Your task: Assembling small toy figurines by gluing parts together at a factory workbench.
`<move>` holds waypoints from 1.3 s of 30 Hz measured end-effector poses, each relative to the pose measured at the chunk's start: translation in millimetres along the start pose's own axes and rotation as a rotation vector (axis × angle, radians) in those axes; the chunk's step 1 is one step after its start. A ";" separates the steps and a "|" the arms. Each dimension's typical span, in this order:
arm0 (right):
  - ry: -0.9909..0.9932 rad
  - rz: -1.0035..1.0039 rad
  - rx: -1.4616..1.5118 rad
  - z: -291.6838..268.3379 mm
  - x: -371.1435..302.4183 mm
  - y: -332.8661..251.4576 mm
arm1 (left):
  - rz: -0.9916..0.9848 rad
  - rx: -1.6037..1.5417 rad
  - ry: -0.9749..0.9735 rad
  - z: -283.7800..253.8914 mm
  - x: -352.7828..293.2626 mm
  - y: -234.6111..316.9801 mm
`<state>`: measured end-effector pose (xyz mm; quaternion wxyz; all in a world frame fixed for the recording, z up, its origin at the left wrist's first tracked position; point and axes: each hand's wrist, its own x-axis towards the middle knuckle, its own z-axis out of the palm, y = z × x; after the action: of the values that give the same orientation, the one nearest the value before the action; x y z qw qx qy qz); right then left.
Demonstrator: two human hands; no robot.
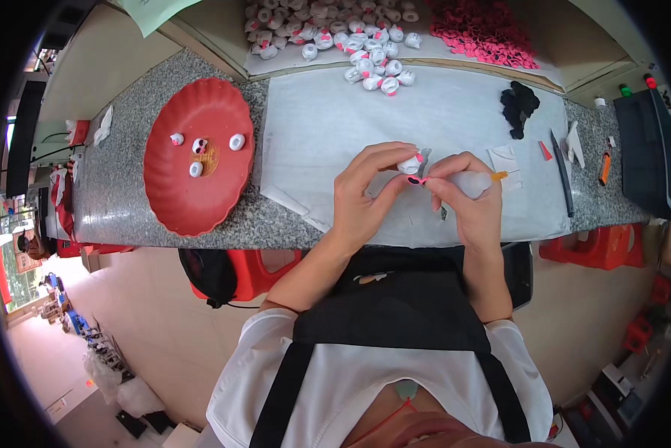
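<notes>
Left hand (362, 196) pinches white piece (408, 165) at fingertips | right hand (466, 198) clamps glue bottle (476, 183); pink ring (418, 180) just below piece | red plate (172, 193) well left

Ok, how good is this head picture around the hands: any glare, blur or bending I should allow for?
Head view: light is even and soft, no hard glare on the white sheet; left hand and right hand are fairly sharp, but the small white piece between the fingertips is too small for detail; fisheye bends the stone counter edge, and a dark rim cuts the corners.
</notes>
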<state>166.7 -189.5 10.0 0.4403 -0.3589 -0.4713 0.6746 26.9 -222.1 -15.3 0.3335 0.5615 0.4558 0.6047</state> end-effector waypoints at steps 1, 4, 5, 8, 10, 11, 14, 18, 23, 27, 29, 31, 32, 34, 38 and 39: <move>-0.001 0.007 0.000 -0.6 0.4 1.3 | -0.006 0.000 0.003 -0.3 0.0 -0.4; -0.001 0.006 -0.015 -3.3 2.5 4.4 | -0.010 -0.002 -0.009 1.0 0.0 -2.6; -0.001 0.007 -0.003 -2.9 3.4 5.1 | 0.003 -0.011 0.012 2.1 0.2 -3.7; 0.009 0.003 0.002 -4.3 4.8 7.8 | -0.011 -0.079 0.018 3.3 0.7 -3.5; 0.014 -0.003 -0.004 -4.6 4.3 8.7 | -0.039 -0.137 0.006 2.4 0.3 -3.5; 0.009 -0.012 -0.015 -4.2 3.8 8.8 | -0.074 -0.219 -0.023 1.2 -0.2 -4.1; 0.011 -0.062 -0.059 -2.5 2.6 12.2 | -0.142 -0.368 -0.059 -0.9 0.0 -4.6; 0.016 -0.116 -0.044 -3.7 1.4 12.3 | -0.248 -0.568 -0.086 -1.7 1.5 -0.7; -0.086 -0.044 0.018 2.9 4.4 7.7 | -0.277 -0.593 -0.095 -4.9 -2.0 -1.1; -0.111 0.015 0.073 2.7 5.4 11.5 | -0.267 -0.558 -0.093 -5.6 -2.4 -0.7; -0.110 0.018 0.051 1.3 5.0 11.9 | -0.279 -0.586 -0.098 -5.1 -1.0 1.3; -0.108 0.021 0.029 0.5 4.7 12.1 | -0.290 -0.616 -0.106 -4.3 -0.4 1.8; -0.108 0.027 0.043 0.1 4.5 12.2 | -0.276 -0.610 -0.106 -3.6 -0.2 1.8; -0.107 0.033 0.056 -0.5 4.1 12.5 | -0.262 -0.605 -0.106 -3.5 -0.1 2.6; -0.115 -0.001 -0.002 1.4 3.0 11.5 | -0.302 -0.598 -0.111 -6.0 -1.8 1.7; -0.116 -0.026 -0.045 2.2 2.8 11.2 | -0.321 -0.597 -0.120 -6.6 -2.7 0.2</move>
<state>160.8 -189.5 -0.2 0.4129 -0.3228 -0.5158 0.6777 20.9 -225.8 -15.8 0.6002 0.3950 0.3210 0.6170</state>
